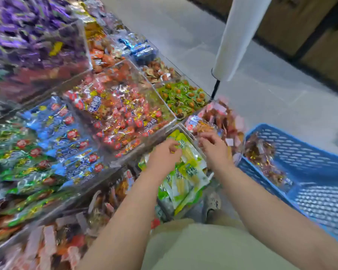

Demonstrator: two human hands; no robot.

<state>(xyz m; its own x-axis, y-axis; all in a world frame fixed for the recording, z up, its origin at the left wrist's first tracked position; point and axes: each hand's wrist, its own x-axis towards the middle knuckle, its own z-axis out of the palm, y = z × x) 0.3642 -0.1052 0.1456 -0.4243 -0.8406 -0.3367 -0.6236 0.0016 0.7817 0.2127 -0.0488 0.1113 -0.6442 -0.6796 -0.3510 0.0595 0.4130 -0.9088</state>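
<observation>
Above near bin (184, 127) of green packets (191, 169), hovering with left hand (164, 156) and right hand (215, 147) curled, grips unclear, beside basket (308, 152) of brown sweets (261, 151).

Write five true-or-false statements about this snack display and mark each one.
1. The basket beside the display is blue. True.
2. That basket is empty. False: brownish wrapped snacks lie in it.
3. The left hand is over the yellow-green packets. True.
4. The right hand rests inside the basket. False: it is over the display bins, outside the basket.
5. The roll on the pole is white. True.
</observation>
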